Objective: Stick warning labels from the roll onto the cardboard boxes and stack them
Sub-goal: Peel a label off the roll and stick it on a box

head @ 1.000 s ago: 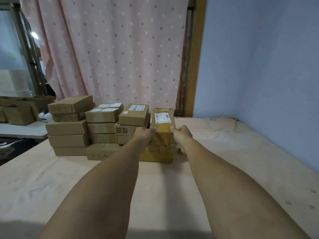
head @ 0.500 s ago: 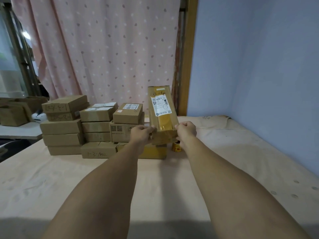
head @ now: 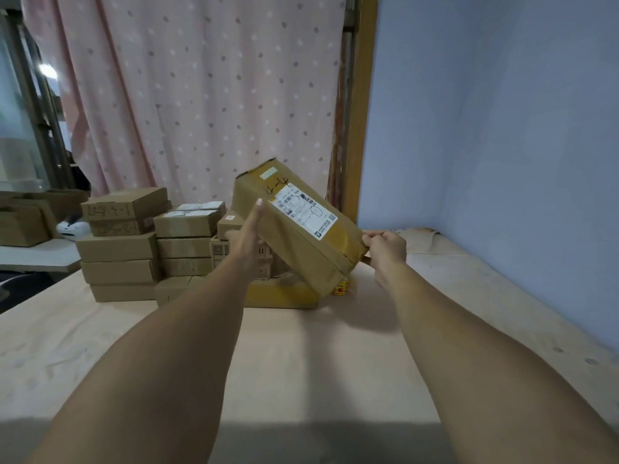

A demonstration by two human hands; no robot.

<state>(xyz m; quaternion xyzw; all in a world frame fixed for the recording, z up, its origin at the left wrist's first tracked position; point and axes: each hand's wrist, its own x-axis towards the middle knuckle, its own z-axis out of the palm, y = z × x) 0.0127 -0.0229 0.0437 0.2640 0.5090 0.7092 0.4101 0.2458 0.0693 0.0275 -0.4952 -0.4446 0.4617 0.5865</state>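
A long cardboard box (head: 288, 236) with a white shipping label and yellow tape hangs tilted in the air above the table. My left hand (head: 246, 237) presses flat against its left side, fingers straight. My right hand (head: 385, 249) pinches the box's lower right end. Below the box, a small yellow label roll (head: 341, 289) stands on the table, partly hidden. Several cardboard boxes are stacked (head: 150, 246) to the left, and a flat yellow-taped box (head: 281, 296) lies under the held one.
The table (head: 301, 363) is covered in beige paper. A pink dotted curtain (head: 201, 95) hangs behind, with a wooden frame (head: 361, 112) and a blue wall (head: 502, 162) on the right. More boxes sit on a side surface (head: 23, 222) at far left.
The box went from resting on the stack to being lifted upright, and now it is tilted clockwise. My left hand slid up its side and my right hand moved right to its lower end.
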